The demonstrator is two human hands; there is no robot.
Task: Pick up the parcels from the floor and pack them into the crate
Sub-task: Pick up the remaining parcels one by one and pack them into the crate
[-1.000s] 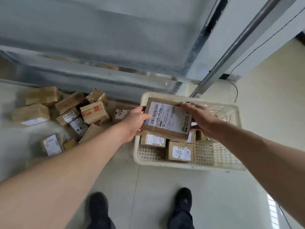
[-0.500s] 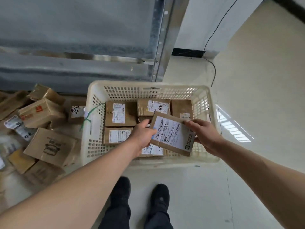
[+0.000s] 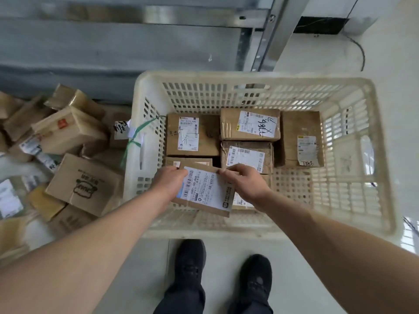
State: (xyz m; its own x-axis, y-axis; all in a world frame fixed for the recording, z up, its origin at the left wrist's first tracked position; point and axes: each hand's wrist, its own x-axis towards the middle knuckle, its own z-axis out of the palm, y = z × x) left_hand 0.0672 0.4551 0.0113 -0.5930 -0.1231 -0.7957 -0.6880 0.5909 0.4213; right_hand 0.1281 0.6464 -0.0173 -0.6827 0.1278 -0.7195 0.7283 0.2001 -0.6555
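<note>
A grey metal wall (image 3: 113,48) fills the top of the view from 10 to 12 o'clock, and a pale floor (image 3: 301,279) spreads beneath everything else. A large cream plastic crate (image 3: 374,155) with slotted sides sits on the floor at the centre, reaching toward 3 o'clock. At 9 o'clock, just beside the crate's left wall, a loose heap of brown cardboard parcels (image 3: 65,130) lies on the floor, the nearest a box printed with a dark logo (image 3: 84,184). Two bare forearms reach in from 7 and 5 o'clock. Inside the crate, four labelled boxes stand close together against the far side: one at the left (image 3: 192,134), one with handwritten marks on its label (image 3: 249,124), one below it (image 3: 247,156), and one at the right (image 3: 301,139). Nearer, over the crate's near left part, a flat brown parcel with a white barcode label (image 3: 205,191) is held tilted, overlapping other boxes beneath it. The left hand (image 3: 169,181) grips its left edge, fingers curled round it. The right hand (image 3: 246,181) pinches its upper right corner, fingers bent over the edge. Two black shoes (image 3: 190,264) stand on the floor at 6 o'clock, just outside the crate's near rim.
</note>
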